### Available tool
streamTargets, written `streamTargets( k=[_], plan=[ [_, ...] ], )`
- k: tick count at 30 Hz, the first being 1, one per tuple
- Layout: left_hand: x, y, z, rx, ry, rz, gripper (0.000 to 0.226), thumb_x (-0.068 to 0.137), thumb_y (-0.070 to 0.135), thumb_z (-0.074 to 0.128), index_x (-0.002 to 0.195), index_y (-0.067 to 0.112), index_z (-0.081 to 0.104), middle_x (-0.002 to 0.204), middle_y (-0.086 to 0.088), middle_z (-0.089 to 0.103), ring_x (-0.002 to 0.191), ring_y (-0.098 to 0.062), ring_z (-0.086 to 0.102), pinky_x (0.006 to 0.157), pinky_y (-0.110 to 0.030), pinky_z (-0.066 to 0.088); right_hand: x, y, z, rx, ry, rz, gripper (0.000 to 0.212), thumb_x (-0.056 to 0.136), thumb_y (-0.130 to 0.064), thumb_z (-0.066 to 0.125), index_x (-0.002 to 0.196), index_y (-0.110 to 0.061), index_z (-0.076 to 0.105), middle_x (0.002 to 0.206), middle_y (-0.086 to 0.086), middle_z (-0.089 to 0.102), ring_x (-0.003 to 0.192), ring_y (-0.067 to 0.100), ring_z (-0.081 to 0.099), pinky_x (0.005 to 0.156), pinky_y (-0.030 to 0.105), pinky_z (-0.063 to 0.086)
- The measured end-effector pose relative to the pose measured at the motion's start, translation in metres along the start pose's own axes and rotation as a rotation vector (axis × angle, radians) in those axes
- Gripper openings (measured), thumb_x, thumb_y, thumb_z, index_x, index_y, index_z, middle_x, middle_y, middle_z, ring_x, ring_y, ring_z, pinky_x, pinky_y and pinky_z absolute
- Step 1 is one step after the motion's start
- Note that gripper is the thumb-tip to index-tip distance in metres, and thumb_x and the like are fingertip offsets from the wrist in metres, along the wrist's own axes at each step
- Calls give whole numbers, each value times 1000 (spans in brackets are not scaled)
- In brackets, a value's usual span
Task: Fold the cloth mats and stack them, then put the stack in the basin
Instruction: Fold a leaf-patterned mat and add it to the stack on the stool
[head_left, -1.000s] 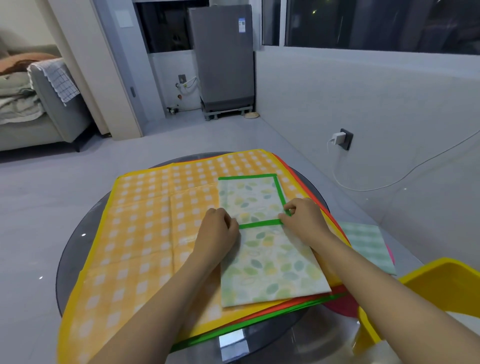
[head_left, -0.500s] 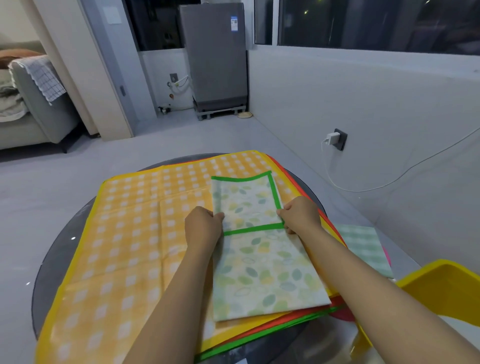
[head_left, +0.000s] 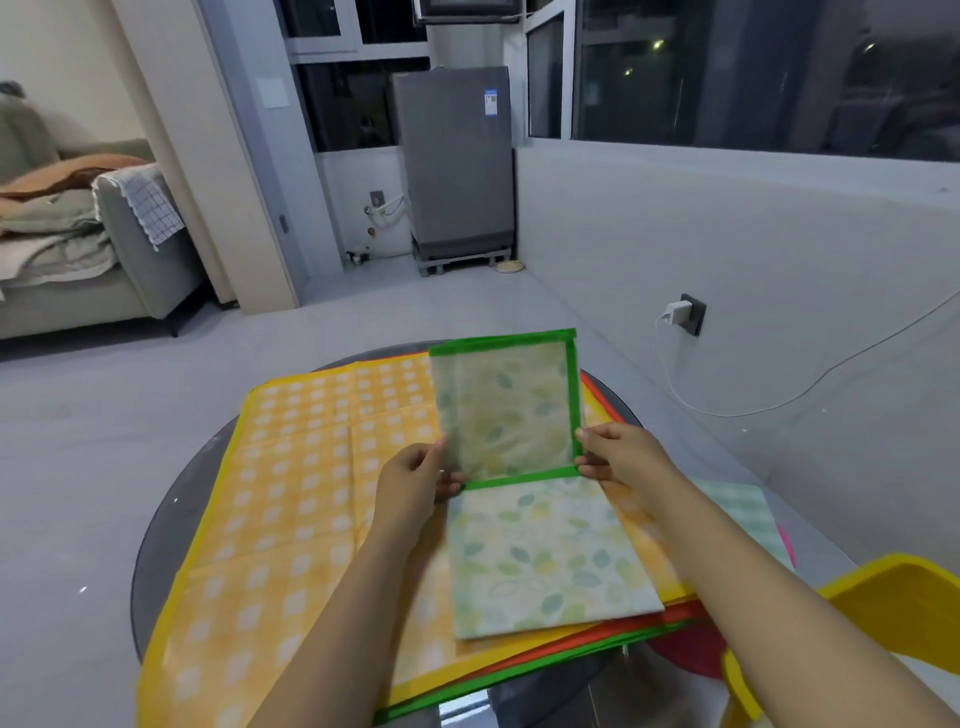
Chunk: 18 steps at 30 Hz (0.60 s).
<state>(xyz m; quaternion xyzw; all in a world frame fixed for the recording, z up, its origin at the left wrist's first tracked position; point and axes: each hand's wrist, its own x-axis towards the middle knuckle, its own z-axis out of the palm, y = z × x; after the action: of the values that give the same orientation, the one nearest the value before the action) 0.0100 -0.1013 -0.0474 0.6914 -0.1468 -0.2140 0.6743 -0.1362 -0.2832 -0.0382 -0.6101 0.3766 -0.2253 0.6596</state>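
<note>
Both hands raise the far flap of the green-bordered leaf-print cloth mat (head_left: 540, 551) toward 12 o'clock: left hand (head_left: 415, 480) fingers and right hand (head_left: 621, 454) fingers pinch its side edges.

A single head-worn wide-angle view looks forward and down from close above the round glass table (head_left: 171, 525), with both forearms entering from the near edge; farther off it takes in the floor, window wall and sofa (head_left: 78, 249) far left.

A pale grey floor (head_left: 363, 332) runs to a grey appliance (head_left: 453, 156) by dark night windows (head_left: 753, 73), a grey sofa (head_left: 130, 260) at left, a charger (head_left: 678, 313) plugged into the white wall (head_left: 779, 270).
</note>
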Motion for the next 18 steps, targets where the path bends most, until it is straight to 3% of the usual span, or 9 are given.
streamTargets(
  k=[5, 8, 11, 13, 15, 18],
  plan=[
    [-3, -2, -8, -136, -45, -56, 51, 100, 38, 37, 75, 2, 63, 64, -12, 70, 59, -19, 65, 57, -21, 56, -6, 1, -11, 257, -165, 27, 20, 96, -1, 43, 105, 7, 59, 90, 16, 64, 79, 22, 62, 66, 20, 56],
    [-5, -5, -10, -152, -66, -73, 54, 101, 37, 34, 79, -2, 64, 66, -14, 70, 59, -18, 66, 57, -21, 56, -9, 2, -16, 366, -178, 59, 23, 91, 3, 41, 97, 10, 62, 89, 18, 66, 80, 25, 64, 72, 26, 57],
    [-9, -10, -12, -120, -52, -13, 50, 101, 32, 37, 74, 1, 66, 65, -13, 70, 64, -23, 65, 66, -29, 57, -9, 4, -17, 371, -171, 79, 18, 89, 2, 45, 86, 8, 62, 84, 18, 65, 73, 24, 66, 79, 31, 52],
    [-12, -10, -11, -71, -33, 41, 49, 100, 29, 41, 67, 6, 68, 62, -9, 68, 62, -22, 63, 73, -36, 52, -10, 6, -17, 328, -180, 60, 17, 88, -1, 50, 81, 7, 62, 79, 17, 61, 66, 21, 63, 73, 31, 49],
    [-16, -10, -10, 36, -3, 93, 47, 99, 29, 43, 67, 6, 68, 63, -9, 64, 58, -16, 58, 68, -31, 47, -15, 7, -17, 266, -172, 32, 18, 87, -3, 54, 75, 2, 68, 76, 15, 64, 65, 21, 61, 68, 32, 47],
    [-20, -10, -9, 133, 36, 153, 44, 98, 30, 46, 69, 6, 69, 71, -15, 64, 67, -20, 57, 71, -34, 46, -20, 7, -18, 163, -158, 13, 11, 84, -8, 63, 85, -2, 73, 81, 13, 69, 73, 25, 65, 70, 34, 48]
  ],
)
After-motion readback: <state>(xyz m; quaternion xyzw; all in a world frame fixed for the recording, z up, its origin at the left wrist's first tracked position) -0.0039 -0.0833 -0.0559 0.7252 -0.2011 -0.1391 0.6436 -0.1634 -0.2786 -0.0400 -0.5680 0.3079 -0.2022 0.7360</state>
